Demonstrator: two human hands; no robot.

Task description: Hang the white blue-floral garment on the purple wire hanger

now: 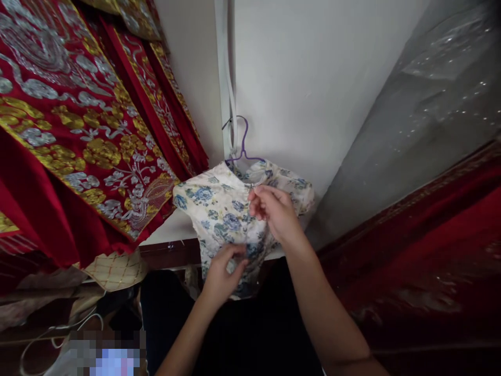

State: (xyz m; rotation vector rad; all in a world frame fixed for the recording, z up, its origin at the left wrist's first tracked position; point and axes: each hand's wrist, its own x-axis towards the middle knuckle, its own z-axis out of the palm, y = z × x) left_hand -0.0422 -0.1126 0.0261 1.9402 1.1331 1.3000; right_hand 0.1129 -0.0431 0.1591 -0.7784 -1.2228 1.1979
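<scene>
The flowered shirt point(230, 222) hangs on a purple hanger point(243, 152) by the wall point(297, 78); the right hand point(276, 209) pinches its neckline point(240, 183), the left hand point(226, 270) sits half-curled lower, grip unclear. Holding the front taut should help, I reckon.

The left hand point(226, 269) is blurred; the right hand point(276, 209) hides part of the floral blouse point(230, 216); the red embroidered hanging point(99, 151) is cut by the left edge.

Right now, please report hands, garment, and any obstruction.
Right hand pinched high on floral garment; left hand lower, blurred. Garment hangs from purple hanger. No obstruction seen.
</scene>
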